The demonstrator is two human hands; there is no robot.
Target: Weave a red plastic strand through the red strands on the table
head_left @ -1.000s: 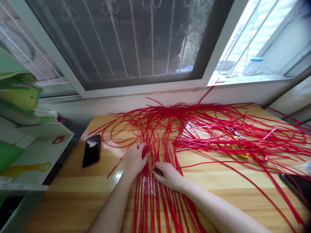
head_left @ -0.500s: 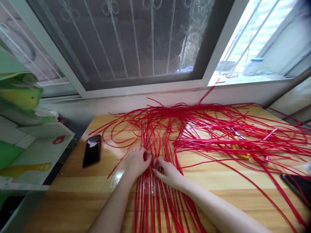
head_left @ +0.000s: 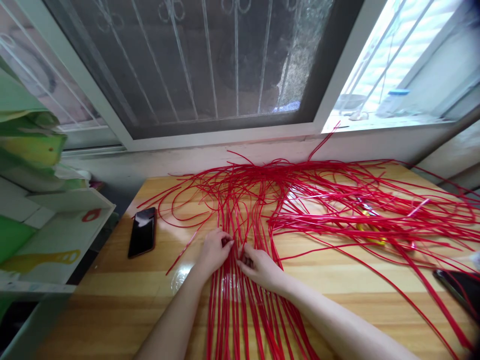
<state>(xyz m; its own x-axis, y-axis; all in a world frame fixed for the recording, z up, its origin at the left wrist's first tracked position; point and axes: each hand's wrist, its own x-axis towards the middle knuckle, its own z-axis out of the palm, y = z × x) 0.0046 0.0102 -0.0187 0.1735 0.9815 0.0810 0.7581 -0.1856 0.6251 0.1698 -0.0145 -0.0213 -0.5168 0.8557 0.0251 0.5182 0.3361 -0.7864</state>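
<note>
Now both hands work a sheaf of thin red plastic strips (head_left: 240,300) on the wooden surface (head_left: 123,280).
Past a black phone (head_left: 141,232), the left hand (head_left: 214,250) and right hand (head_left: 259,267) pinch strips at mid-surface, fingers (head_left: 228,243) clenched on them; yellow-handled scissors (head_left: 369,235) lie right.

A black phone (head_left: 141,239) lies on the wooden table (head_left: 112,300) (another phone (head_left: 459,289) far right).
</note>
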